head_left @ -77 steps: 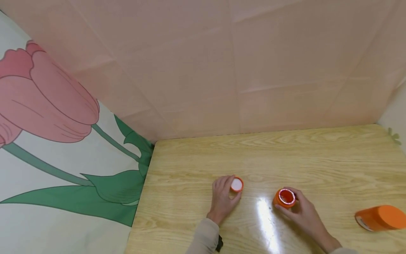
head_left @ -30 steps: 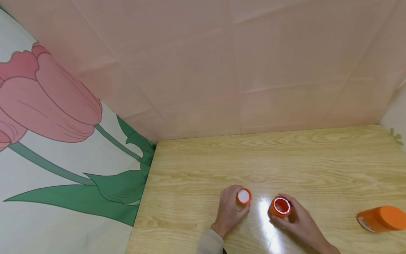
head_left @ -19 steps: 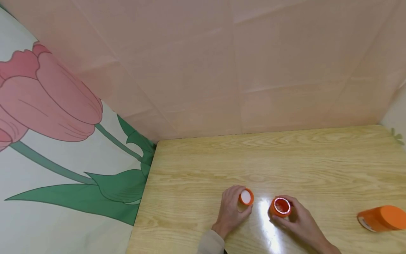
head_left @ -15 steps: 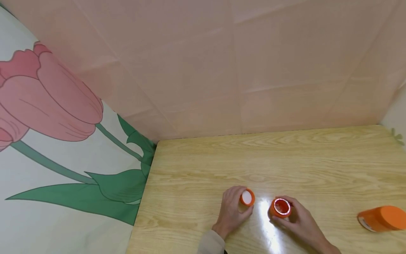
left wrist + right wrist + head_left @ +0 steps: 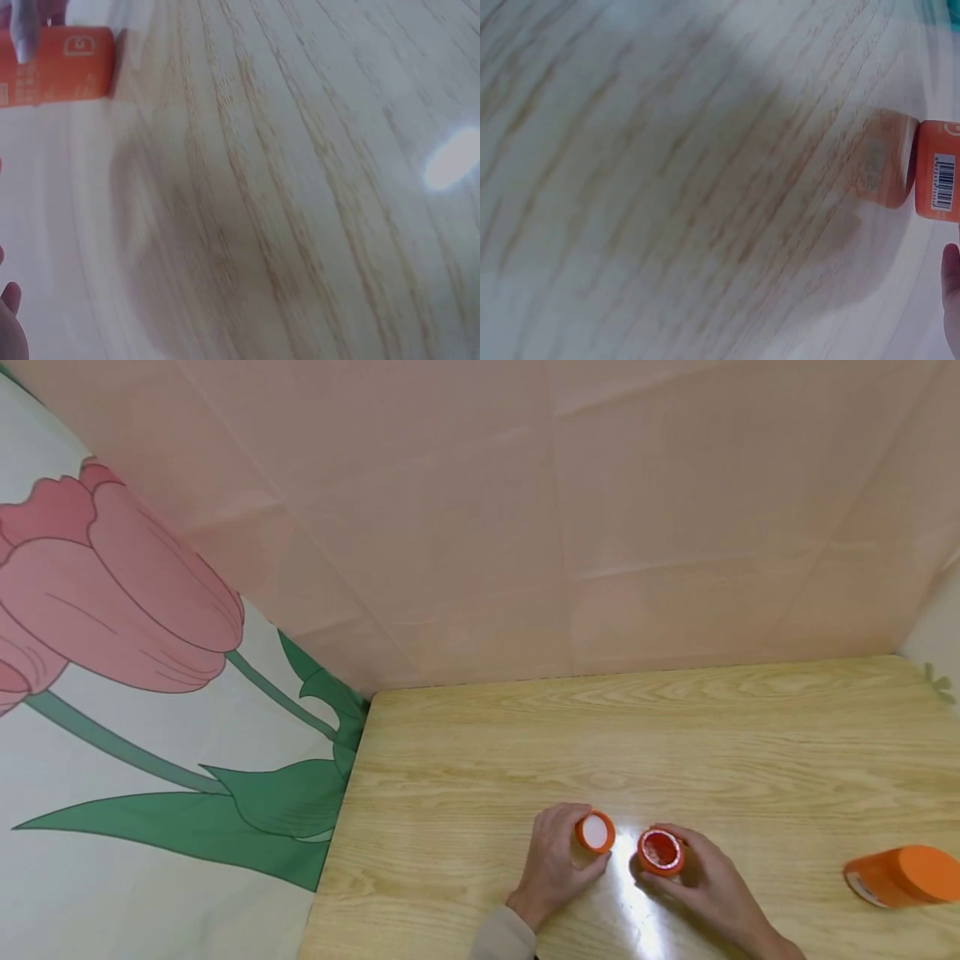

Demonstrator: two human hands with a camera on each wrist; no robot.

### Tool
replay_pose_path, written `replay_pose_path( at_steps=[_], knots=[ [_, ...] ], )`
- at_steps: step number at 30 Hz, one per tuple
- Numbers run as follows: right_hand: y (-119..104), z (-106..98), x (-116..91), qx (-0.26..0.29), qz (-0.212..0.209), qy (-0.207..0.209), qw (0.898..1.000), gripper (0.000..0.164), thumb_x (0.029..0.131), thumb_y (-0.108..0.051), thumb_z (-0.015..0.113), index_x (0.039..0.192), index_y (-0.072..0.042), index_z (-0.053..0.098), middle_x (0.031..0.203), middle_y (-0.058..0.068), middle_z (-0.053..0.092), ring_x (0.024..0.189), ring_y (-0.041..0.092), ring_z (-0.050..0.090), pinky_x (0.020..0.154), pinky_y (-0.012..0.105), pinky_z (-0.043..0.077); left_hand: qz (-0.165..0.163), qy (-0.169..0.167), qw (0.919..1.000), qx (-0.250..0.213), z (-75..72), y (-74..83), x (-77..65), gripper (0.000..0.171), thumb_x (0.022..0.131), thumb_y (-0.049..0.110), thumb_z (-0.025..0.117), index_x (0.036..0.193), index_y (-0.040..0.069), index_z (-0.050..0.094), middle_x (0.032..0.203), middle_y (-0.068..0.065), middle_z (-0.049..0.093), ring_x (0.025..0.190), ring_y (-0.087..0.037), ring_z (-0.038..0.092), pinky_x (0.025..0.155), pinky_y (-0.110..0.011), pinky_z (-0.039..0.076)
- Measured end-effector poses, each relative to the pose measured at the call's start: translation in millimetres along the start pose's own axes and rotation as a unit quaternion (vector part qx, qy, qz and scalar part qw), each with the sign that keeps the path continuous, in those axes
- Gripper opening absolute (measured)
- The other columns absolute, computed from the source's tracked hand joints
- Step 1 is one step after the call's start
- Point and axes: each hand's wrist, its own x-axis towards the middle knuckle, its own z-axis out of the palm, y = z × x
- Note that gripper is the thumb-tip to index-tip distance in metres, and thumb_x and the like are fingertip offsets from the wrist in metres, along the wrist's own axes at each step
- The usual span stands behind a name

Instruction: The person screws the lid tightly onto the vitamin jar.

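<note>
My left hand (image 5: 557,862) pinches an orange screw cap (image 5: 595,832) between fingers and thumb, its round white liner facing up. Close by on the right, my right hand (image 5: 712,881) grips an orange bottle (image 5: 662,852) around its side. The bottle's mouth is uncovered, with a silvery ragged ring on the rim and a red inside. A small gap separates cap and bottle. White lettering shows on the bottle (image 5: 64,64) in the left wrist view, and a barcode on the bottle (image 5: 939,172) in the right wrist view. The cap is hidden in both wrist views.
A second, larger orange container (image 5: 903,877) with a flat orange top stands at the far right. The wood-grain table (image 5: 637,727) meets a pinkish cloth (image 5: 555,527) at the back. A tulip-printed sheet (image 5: 150,727) hangs along the left.
The left hand has carried the cap to the right and nearer the body, closing much of the distance to the bottle. The right hand has drawn the bottle slightly left and nearer the body.
</note>
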Motion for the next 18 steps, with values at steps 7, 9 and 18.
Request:
replay_pose_path(
  at_steps=[7,9,18],
  knots=[
    [0,1,2,0.003,-0.048,0.012,0.999,0.077,0.055,-0.003,0.094,0.125,-0.006,0.062,0.108,0.009,0.069,0.104,-0.001,0.061,0.096,0.002,0.035,0.023,0.002,0.9997,0.000,-0.3,4.2,2.4,0.067,0.069,0.033,0.086,0.124,0.009,0.058,0.118,0.003,0.064,0.113,-0.012,0.058,0.100,-0.029,0.044],
    [-1,1,3,0.003,-0.058,0.015,0.998,0.078,0.054,-0.002,0.095,0.125,-0.006,0.063,0.108,0.008,0.069,0.105,-0.002,0.060,0.096,0.002,0.035,0.028,0.002,0.9996,0.000,-0.2,5.9,3.1,0.066,0.069,0.033,0.086,0.124,0.009,0.058,0.117,0.003,0.064,0.112,-0.011,0.058,0.100,-0.028,0.044],
    [0,0,5,-0.045,-0.096,0.024,0.994,0.082,0.047,-0.001,0.095,0.122,-0.006,0.065,0.112,-0.001,0.067,0.111,-0.012,0.051,0.099,0.002,0.031,0.033,-0.011,0.9994,-0.001,-2.2,13.9,4.7,0.064,0.071,0.035,0.085,0.124,0.012,0.057,0.117,0.004,0.063,0.112,-0.010,0.058,0.101,-0.027,0.043]
  ],
)
